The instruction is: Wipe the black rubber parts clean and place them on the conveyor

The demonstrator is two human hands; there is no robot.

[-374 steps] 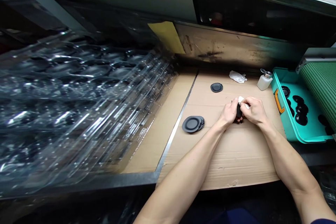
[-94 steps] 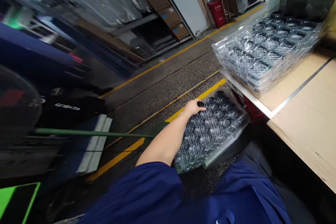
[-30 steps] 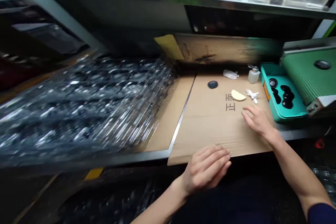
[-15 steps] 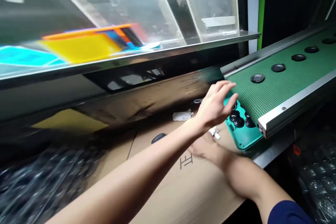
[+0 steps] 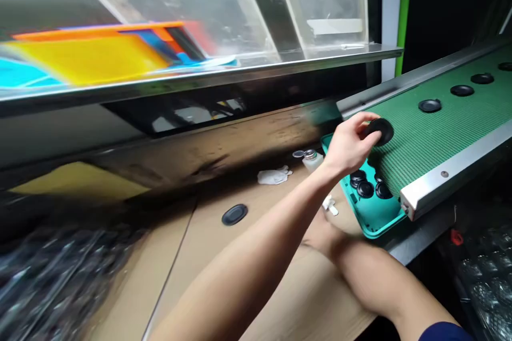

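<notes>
My left hand (image 5: 350,144) reaches across to the near end of the green conveyor belt (image 5: 440,128), thumb and fingers pinched on a round black disc (image 5: 381,130). Three more black discs (image 5: 429,105) ride further up the belt. Just below the belt's end a teal tray (image 5: 372,218) holds several black discs (image 5: 365,189). My right hand (image 5: 320,230) rests low on the cardboard sheet (image 5: 256,256) and is mostly hidden behind my left forearm, so its fingers do not show.
A lone black disc (image 5: 234,214), a crumpled white cloth (image 5: 273,176), a small bottle (image 5: 310,159) and a white scrap (image 5: 330,205) lie on the cardboard. Clear blister trays (image 5: 48,277) are stacked at the left. A metal shelf (image 5: 240,72) with coloured bins hangs overhead.
My left hand, open and reaching half a second ago, has closed on the black disc at the belt's end. The discs on the belt have moved closer.
</notes>
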